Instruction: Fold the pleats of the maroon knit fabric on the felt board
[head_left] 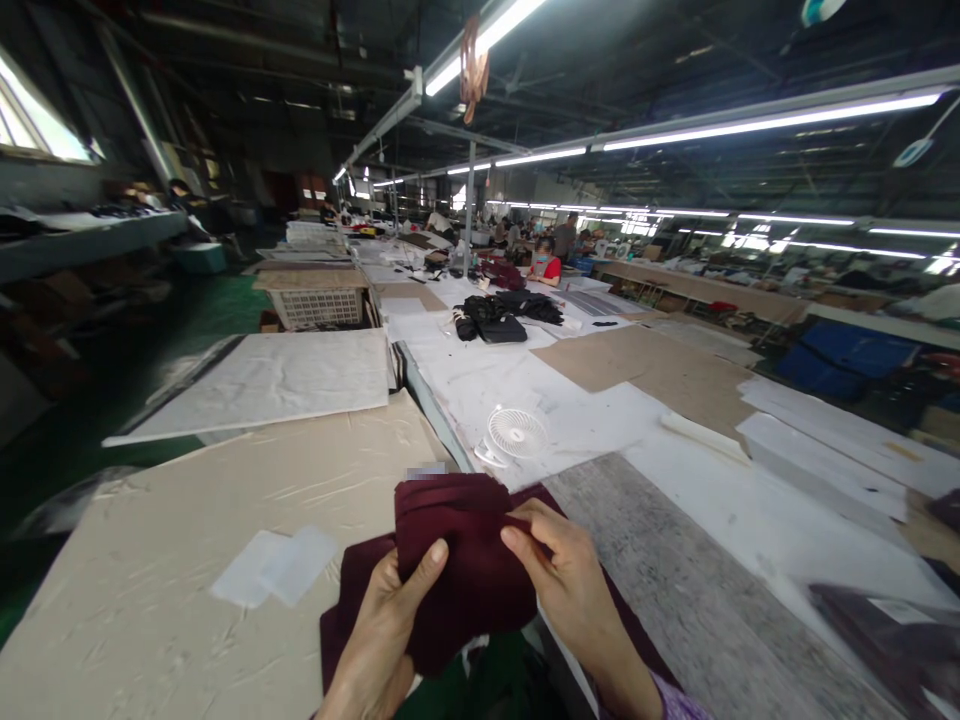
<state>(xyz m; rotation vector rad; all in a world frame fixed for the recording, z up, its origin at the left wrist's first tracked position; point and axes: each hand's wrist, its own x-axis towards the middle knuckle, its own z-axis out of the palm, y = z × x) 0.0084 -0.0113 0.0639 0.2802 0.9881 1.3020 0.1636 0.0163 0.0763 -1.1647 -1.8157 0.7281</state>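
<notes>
A folded piece of maroon fabric (465, 560) is held up in front of me between both hands. My left hand (397, 610) grips its lower left side, thumb on the front and the other fingers behind the cloth. With thumb and forefinger, my right hand (555, 570) pinches the fabric's upper right edge. More maroon cloth (352, 575) lies behind and below, at the left and under the right forearm. Two thin whitish sheets (274, 565) overlap on the beige covering (172, 510) to the left of my left hand.
A small white fan (516, 432) stands on the long white table (600, 430) ahead. Black garments (502, 315) are heaped farther along. A plastic crate (319, 305) is at the left. Grey sheeting (675, 560) covers the near right. A person in red (546, 265) is farther back.
</notes>
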